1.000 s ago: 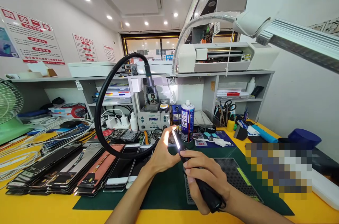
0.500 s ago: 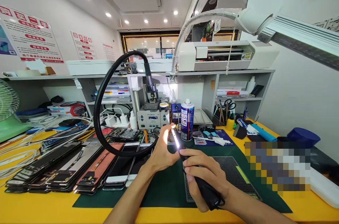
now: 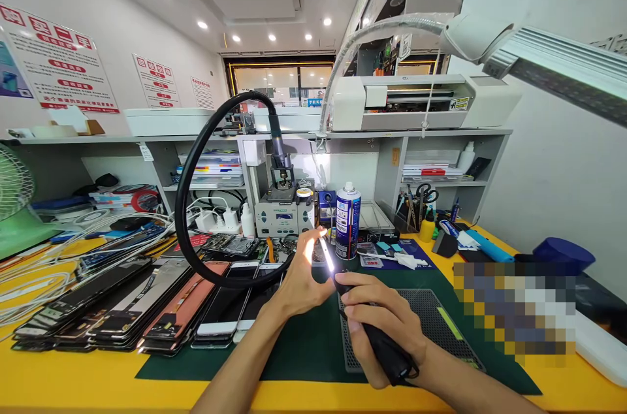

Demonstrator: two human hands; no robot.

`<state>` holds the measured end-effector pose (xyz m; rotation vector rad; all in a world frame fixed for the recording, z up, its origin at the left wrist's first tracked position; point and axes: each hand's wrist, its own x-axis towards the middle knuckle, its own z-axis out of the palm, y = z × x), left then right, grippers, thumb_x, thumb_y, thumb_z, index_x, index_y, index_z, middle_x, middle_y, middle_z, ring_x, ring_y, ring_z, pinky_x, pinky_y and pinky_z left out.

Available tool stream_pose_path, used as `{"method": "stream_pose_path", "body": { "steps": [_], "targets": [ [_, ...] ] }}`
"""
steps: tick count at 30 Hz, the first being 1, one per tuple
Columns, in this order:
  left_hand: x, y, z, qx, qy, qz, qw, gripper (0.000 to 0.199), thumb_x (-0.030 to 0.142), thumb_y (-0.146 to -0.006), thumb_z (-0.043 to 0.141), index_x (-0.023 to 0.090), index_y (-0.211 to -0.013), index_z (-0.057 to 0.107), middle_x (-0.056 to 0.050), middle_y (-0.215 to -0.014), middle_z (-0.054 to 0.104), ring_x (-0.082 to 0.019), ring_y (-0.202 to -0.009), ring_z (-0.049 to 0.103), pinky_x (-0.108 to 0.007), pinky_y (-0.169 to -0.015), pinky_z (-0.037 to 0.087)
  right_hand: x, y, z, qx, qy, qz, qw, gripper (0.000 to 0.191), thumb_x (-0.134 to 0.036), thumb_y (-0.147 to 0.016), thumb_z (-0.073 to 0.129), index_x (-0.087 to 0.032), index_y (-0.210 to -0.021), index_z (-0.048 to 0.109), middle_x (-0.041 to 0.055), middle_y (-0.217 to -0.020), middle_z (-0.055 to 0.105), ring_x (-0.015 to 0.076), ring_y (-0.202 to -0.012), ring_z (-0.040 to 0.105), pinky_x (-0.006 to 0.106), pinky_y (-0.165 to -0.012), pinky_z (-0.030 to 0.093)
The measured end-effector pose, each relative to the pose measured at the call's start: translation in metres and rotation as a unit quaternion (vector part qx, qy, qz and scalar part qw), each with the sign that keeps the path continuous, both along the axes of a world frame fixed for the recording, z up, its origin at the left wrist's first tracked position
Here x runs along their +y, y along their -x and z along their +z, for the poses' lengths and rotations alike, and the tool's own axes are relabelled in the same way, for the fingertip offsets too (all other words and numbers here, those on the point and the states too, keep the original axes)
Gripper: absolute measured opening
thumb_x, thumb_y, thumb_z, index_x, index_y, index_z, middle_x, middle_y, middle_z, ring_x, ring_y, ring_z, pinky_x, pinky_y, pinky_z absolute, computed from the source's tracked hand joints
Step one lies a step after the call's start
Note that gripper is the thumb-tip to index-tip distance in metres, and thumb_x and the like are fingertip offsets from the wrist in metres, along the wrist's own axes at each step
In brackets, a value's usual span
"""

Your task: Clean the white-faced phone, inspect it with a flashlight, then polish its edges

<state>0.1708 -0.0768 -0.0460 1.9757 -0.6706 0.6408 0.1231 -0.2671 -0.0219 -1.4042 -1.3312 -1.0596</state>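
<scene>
My left hand [image 3: 304, 277] is raised over the green mat [image 3: 296, 352], fingers and thumb curved round a thin flat piece [image 3: 326, 253] seen nearly edge-on. Strong white light glares on that piece and brightens the fingers beside it; its exact kind cannot be made out. In my right hand [image 3: 386, 322] is a black handheld device [image 3: 389, 352] with a cord loop at its lower end. The front of the device points at the lower end of the lit piece, very close to it. Whether they touch is unclear.
Phone screens [image 3: 125, 306] and phones [image 3: 218, 316] lie in stacks on the left. A black hose [image 3: 183, 205] loops up from a rework station [image 3: 284, 219]. Behind my hands stands a spray can [image 3: 347, 221]. A grey perforated pad [image 3: 426, 309] lies right; a lamp [image 3: 553, 64] hangs above.
Both hands hold nearly the same pose, with the lit piece and black device still close together. The whole view has shifted very slightly.
</scene>
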Motion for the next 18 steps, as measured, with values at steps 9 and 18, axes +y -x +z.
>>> {"method": "stream_pose_path", "body": {
  "steps": [9, 18],
  "targets": [
    [-0.001, 0.0, 0.001, 0.003, -0.013, 0.001, 1.0, 0.085, 0.013, -0.071, 0.07, 0.025, -0.145, 0.031, -0.012, -0.141, 0.039, -0.029, -0.134, 0.043, -0.047, -0.115, 0.037, -0.009, -0.009, 0.007, 0.051, -0.027, 0.012, 0.998, 0.03, 0.0, -0.074, 0.058, -0.016, -0.097, 0.068, 0.0076, -0.081, 0.071, 0.0277, -0.089, 0.074, 0.039, -0.076, 0.063],
    [0.001, 0.001, 0.001, 0.025, -0.032, 0.006, 0.999, 0.083, 0.015, -0.074, 0.069, 0.03, -0.146, 0.031, -0.012, -0.144, 0.037, -0.032, -0.135, 0.041, -0.05, -0.112, 0.038, -0.016, -0.044, 0.022, 0.473, -0.161, 0.081, 0.863, 0.042, -0.051, -0.096, 0.057, -0.021, -0.068, 0.059, -0.0043, -0.05, 0.051, 0.0144, -0.051, 0.059, 0.037, -0.075, 0.059]
  ]
}}
